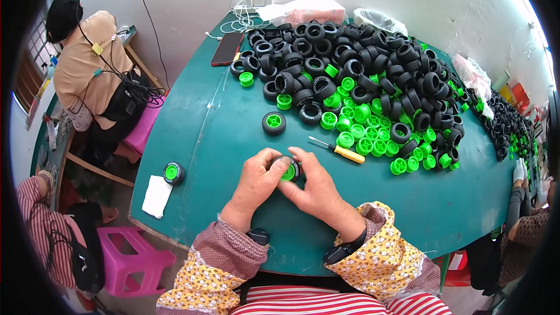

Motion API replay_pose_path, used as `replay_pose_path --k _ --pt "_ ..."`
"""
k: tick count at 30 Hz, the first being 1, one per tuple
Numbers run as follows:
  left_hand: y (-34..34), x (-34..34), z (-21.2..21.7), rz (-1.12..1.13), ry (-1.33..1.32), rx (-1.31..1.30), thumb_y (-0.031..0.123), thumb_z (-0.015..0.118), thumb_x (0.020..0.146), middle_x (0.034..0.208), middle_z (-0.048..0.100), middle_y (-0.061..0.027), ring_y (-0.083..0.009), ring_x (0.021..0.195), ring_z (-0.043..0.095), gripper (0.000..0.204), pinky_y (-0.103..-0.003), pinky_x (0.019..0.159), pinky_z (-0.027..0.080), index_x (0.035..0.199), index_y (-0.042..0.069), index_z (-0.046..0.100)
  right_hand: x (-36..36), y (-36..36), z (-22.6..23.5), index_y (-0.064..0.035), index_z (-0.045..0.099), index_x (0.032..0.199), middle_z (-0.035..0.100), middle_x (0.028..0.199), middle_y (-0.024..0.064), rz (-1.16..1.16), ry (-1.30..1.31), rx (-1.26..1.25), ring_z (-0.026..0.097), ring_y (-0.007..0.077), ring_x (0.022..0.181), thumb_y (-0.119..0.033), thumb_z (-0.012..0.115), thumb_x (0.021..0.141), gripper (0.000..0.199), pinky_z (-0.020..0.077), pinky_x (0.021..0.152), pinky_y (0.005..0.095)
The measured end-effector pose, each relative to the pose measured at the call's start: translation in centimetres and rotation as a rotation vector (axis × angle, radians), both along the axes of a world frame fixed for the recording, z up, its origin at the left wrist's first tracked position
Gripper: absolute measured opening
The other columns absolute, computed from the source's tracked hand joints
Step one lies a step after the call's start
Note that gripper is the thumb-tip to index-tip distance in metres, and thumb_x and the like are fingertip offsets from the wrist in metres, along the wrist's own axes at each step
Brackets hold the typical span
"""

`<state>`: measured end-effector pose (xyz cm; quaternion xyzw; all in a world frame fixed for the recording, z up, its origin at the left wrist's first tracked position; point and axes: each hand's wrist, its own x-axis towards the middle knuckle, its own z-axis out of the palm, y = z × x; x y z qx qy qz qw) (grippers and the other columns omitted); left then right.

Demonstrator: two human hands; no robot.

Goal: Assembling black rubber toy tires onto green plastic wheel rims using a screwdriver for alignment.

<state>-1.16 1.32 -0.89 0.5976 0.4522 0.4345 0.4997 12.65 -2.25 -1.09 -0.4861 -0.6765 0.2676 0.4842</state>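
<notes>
Between both hands, above the near part of the green table, is a toy wheel (288, 170) with a black tire around a bright green rim. My left hand (256, 182) grips it from the left, thumb across the green face. From the other side my right hand (315, 189) closes on the black tire, its fingers curled over the top. A screwdriver (344, 152) with a yellow handle lies just beyond my right hand. One tire with a green rim in it (273, 123) rests farther off, and another assembled wheel (173, 173) stands at the left beside a white folded cloth (157, 197).
A big heap of black tires (373, 58) covers the far right, with loose green rims (364, 125) along its near side. A phone (227, 49) lies near the back edge. People sit at left and right; a pink stool (129, 256) stands on the floor.
</notes>
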Motion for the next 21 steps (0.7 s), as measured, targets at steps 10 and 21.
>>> replay_pose_path --k 10,21 --pt "-1.6 0.8 1.4 -0.399 -0.497 -0.461 0.020 0.065 0.074 0.088 0.056 -0.0023 -0.0083 0.079 0.052 0.034 -0.022 0.073 0.043 0.098 -0.001 0.054 0.0 0.0 -0.2 -0.0009 0.039 0.104 0.049 0.099 0.0176 -0.083 -0.034 0.171 0.052 0.0341 0.088 -0.014 0.075 0.054 0.063 0.0440 0.076 0.0375" --pt "-1.5 1.1 1.4 -0.415 -0.490 -0.480 0.013 0.061 0.073 0.089 0.056 -0.0019 -0.0081 0.078 0.053 0.028 -0.022 0.072 0.044 0.097 -0.001 0.054 0.1 -0.2 0.5 -0.0043 0.048 0.094 0.055 0.093 0.0132 0.080 0.127 -0.050 0.055 0.0276 0.086 -0.003 0.065 0.060 0.038 0.0443 0.073 0.0338"
